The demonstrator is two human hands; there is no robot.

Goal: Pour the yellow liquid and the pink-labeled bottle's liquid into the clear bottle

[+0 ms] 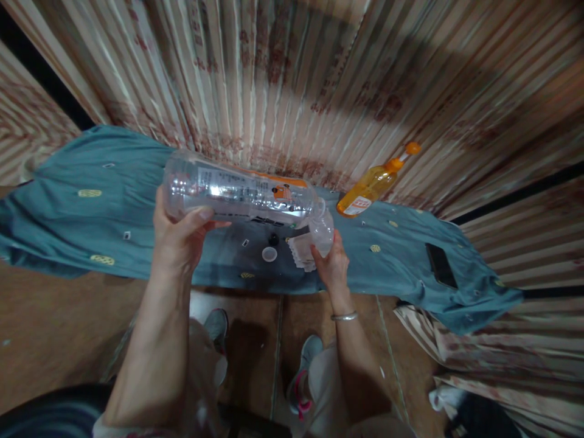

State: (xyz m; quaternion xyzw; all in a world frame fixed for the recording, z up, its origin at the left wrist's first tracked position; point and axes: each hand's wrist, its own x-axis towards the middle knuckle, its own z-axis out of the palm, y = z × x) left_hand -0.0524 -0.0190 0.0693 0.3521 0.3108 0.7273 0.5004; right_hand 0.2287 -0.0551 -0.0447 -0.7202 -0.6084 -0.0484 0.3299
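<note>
A person's left hand is wrapped around the base end of a large clear plastic bottle with a printed label, thumb laid across its near side and fingers curled behind. The bottle is held in the air above a teal cloth with small yellow motifs. Its long axis runs roughly from ten o'clock down to four o'clock, mouth tilted low toward the right. There the right hand, a silver bangle on its wrist, is closed narrowly around a small clear plastic cup held just under the bottle's neck; whether the two touch cannot be told. On the cloth below the bottle lie a small white round cap and a tiny dark cap. At two o'clock from the right hand, well apart, an orange-tinted plastic bottle with an orange spout top lies tilted, and a dark flat phone rests at three o'clock.
</note>
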